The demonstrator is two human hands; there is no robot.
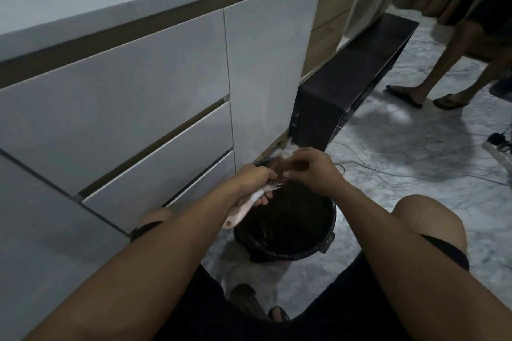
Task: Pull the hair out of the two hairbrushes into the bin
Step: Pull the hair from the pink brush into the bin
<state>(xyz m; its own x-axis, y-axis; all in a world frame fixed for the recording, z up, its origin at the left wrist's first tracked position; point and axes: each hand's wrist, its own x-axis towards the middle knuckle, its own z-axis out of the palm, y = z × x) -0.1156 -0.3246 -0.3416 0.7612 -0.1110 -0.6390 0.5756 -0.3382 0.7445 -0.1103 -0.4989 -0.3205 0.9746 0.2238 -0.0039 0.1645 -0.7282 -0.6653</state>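
Over the black bin (327, 232), in the head view, both hands meet at a pale pink hairbrush (243, 209). The left hand (256, 178) is clenched around the brush's neck, with the handle slanting down toward the bin's near-left rim and the bristled head held up above the bin's far edge. The right hand (307, 170) is curled with its fingertips pinched together on the bristles (277, 183), apparently gripping a tuft of hair, though the hair itself is too dark and small to make out. The bin stands on the marbled floor (415, 163) between the person's knees, just beside the white drawer fronts (138, 119). Its inside looks dark, and what lies in it cannot be told.

Only one brush shows; the second is nowhere in this view, so whether this is the first or the second brush cannot be told. The step in hand looks like stripping hair from this brush. Next, by my reading, the pinched tuft needs drawing clear of the bristles and dropping straight down into the bin, with the left hand holding the brush steady over the opening so nothing falls past the rim onto the floor. Beyond the bin, to its far right, another person's legs and sandals (426, 97) stand well apart.
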